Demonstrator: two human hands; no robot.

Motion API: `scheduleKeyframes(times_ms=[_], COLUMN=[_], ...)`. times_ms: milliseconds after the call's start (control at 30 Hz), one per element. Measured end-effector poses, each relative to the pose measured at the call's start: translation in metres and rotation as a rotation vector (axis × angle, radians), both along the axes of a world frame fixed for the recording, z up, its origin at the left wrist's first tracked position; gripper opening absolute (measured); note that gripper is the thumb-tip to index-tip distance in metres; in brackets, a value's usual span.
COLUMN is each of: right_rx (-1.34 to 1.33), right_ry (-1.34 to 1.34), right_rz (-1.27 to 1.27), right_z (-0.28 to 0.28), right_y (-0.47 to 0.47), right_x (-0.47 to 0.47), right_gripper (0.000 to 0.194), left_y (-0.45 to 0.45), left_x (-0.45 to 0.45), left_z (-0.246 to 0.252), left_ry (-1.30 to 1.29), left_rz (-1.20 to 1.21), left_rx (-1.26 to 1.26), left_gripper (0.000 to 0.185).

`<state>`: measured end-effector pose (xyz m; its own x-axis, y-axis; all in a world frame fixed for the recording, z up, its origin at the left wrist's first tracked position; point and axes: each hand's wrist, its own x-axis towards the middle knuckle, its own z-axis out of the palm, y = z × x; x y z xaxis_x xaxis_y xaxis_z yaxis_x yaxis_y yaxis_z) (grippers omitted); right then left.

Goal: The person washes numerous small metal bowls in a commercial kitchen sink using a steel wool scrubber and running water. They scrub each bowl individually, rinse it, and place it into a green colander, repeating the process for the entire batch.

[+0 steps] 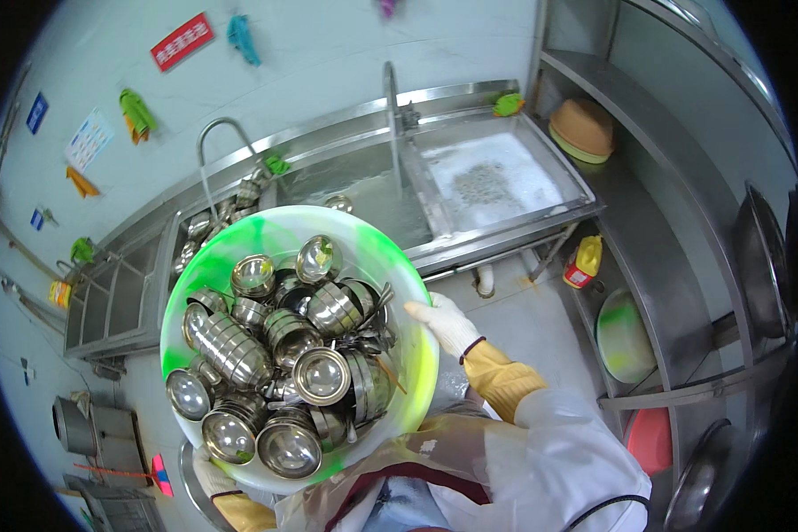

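A large white, green and yellow plastic basin (413,376) is held in front of my body, above the floor. Stacks of stainless steel bowls (236,349) fill it, some tipped on their sides, with green food scraps stuck to a few. Metal spoons (375,332) and a thin brown stick (391,376) lie among them on the right. My right hand (445,322), in a white glove with a yellow sleeve, grips the basin's right rim. At the lower left, my left hand (214,473) holds the near rim; its fingers are partly hidden by the basin.
Beyond the basin runs a steel sink: foamy water (492,176) at right, a running faucet (391,100) over the middle compartment (352,173), and more metal bowls (199,229) at left. Steel shelving (645,199) on the right carries basins and a yellow bottle (583,261).
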<state>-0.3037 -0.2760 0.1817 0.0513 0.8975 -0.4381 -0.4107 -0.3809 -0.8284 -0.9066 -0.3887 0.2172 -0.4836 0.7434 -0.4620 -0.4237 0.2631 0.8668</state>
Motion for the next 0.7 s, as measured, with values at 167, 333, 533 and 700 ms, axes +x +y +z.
scheduleKeyframes(times_ms=[167,333,533,700], right_rx=[-0.084,-0.117,-0.058,-0.123], right_ry=[0.241,0.230,0.335,0.188], right_rz=[-0.208,-0.188,-0.208,-0.116], right_z=[0.034,0.081,0.099,0.081], right_y=[-0.065,-0.053,-0.012,0.021], right_x=[0.037,0.147,0.252,0.326], right_gripper=[0.052,0.053,0.055,0.058], left_y=[-0.032,-0.019,0.016,0.053], left_x=[0.072,0.204,0.320,0.373], left_z=[0.092,0.190,0.225,0.206], left_ry=[0.173,0.110,0.059,-0.040], left_rz=[0.023,-0.032,-0.057,-0.135], left_rx=[0.025,-0.064,-0.028,0.020], left_gripper=[0.030,0.031,0.023,0.032])
